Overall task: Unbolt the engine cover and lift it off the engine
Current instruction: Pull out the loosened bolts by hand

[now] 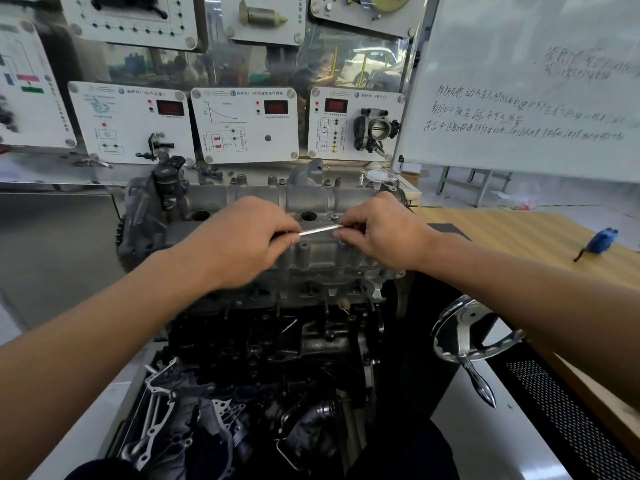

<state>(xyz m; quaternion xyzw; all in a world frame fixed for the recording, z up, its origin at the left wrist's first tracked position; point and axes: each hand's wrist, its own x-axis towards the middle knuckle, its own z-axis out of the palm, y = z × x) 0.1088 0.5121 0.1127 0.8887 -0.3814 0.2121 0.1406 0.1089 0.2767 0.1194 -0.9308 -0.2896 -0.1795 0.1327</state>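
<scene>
A grey cast engine cover (pixel 313 252) lies on top of the engine (pixel 277 341), which stands on a stand in front of me. Across the cover's middle runs a thin silver wrench bar (pixel 318 231). My left hand (pixel 239 237) grips its left end with curled fingers. Its right end is pinched by my right hand (pixel 381 230), over a bolt (pixel 334 216) near a round plug hole (pixel 307 215). The tool's head is hidden under my right fingers.
A chrome handwheel (pixel 474 337) sticks out at the right of the stand. A wooden table (pixel 519 237) with a blue object (pixel 604 239) stands to the right. Training panels (pixel 244 124) and a whiteboard (pixel 526 81) rise behind the engine.
</scene>
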